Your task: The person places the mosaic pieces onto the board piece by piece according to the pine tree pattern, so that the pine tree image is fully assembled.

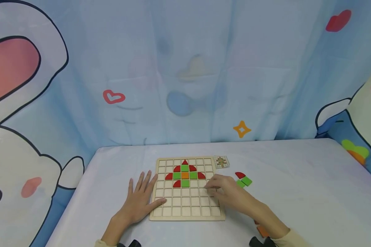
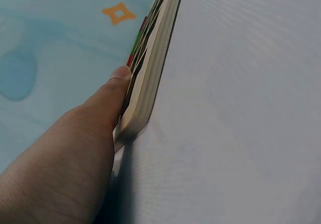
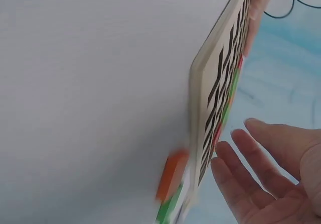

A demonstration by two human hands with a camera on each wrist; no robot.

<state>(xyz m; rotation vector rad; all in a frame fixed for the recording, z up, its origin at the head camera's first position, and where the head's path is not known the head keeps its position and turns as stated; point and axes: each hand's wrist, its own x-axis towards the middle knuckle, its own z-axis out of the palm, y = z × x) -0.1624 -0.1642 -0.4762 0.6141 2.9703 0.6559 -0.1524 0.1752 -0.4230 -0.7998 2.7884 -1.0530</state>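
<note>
A square wooden grid board [image 1: 173,212] lies on the white table, with red, green and orange tiles forming a shape in its upper middle. My left hand [image 1: 139,199] rests along the board's left edge, fingers spread and straight, the thumb [image 2: 118,81] lying over the rim. Above the board's right columns is my right hand [image 1: 230,193]. In the right wrist view its thumb [image 3: 266,136] and loosely bent fingers [image 3: 233,169] stand apart, and no tile shows between them. An orange square tile [image 1: 184,175] sits amid green squares and red quarter-round tiles.
A small pattern card [image 1: 221,162] lies by the board's top right corner. Loose green tiles [image 1: 246,181] and a red tile [image 1: 240,175] lie right of the board. Another orange tile [image 1: 262,231] is partly hidden under the right forearm. A blue curtain [image 1: 198,103] hangs behind the table.
</note>
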